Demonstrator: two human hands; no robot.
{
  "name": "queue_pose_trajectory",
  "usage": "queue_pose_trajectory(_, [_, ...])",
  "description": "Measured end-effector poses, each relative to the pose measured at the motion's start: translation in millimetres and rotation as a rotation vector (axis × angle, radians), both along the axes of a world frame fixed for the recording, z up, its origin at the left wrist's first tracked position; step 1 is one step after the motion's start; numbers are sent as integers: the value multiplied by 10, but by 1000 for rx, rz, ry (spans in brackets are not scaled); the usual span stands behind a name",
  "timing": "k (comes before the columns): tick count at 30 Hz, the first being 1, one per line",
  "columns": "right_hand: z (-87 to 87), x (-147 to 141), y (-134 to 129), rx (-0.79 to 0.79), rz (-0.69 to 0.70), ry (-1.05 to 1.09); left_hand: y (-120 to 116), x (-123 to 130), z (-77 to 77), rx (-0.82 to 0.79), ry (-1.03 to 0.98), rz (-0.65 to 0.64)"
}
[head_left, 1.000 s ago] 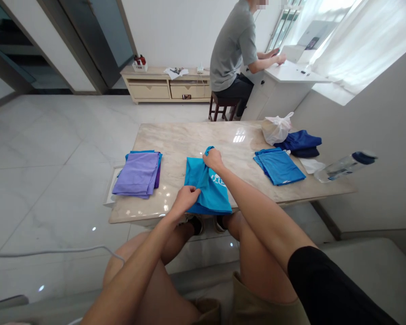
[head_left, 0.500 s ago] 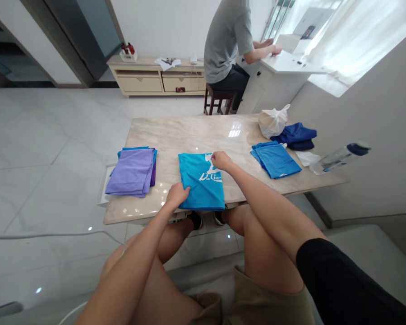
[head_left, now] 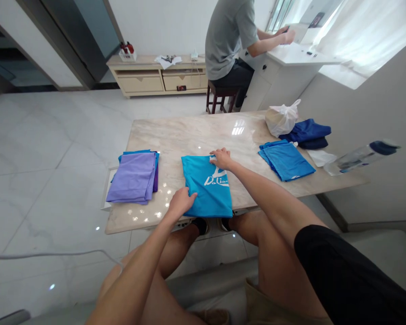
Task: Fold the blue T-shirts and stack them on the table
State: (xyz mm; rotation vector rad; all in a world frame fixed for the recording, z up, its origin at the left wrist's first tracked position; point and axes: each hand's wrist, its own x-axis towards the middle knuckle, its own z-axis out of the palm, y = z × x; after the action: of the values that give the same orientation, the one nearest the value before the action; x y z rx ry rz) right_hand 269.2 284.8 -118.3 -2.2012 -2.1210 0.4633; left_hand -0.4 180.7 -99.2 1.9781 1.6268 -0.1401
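Cloth, turquoise, lies folded flat in a near rectangle at the near edge of the table, smooth on top, with white lettering and a white figure partly under the right hand. That hand is partly open, fingers loosely bent over the far edge, thumb on the print; whether it pinches any fabric cannot be told. The left hand is also half open on the left edge, thumb out over the cloth, apart from the bent fingers; a grip beneath cannot be made out. On the far right stands a white plastic bag, thin, crinkled and tied at the top, its contents hidden. Against it lies a rumpled navy bundle, near a clear bottle with a dark blue lid and a white tissue. Closer in is a blue stack of folded fabric; at the left end, a lilac stack shows blue and deep purple layers beneath. Beyond, a pale wooden cabinet carries a white basket holding red items, and a phone rests at its front. A person sits on a dark stool at a white desk.
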Motion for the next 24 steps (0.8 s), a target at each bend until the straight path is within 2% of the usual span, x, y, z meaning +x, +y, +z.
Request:
queue_pose_trajectory(6, [-10, 75, 92, 64, -48, 81, -15, 127, 128, 36, -34, -5])
queue_pose_trajectory(11, [76, 234, 74, 69, -122, 119, -42, 109, 103, 40, -64, 9])
queue_pose_trajectory(17, [13, 395, -7, -29, -205, 85, 54, -86, -33, -108, 85, 23])
queue_pose_trajectory(20, [-74, 447, -18, -6, -203, 63, 85, -147, -63, -98, 132, 11])
queue_pose_trajectory(24, [-127, 510, -55, 52, -146, 79, 85, -118, -20, -43, 267, -30])
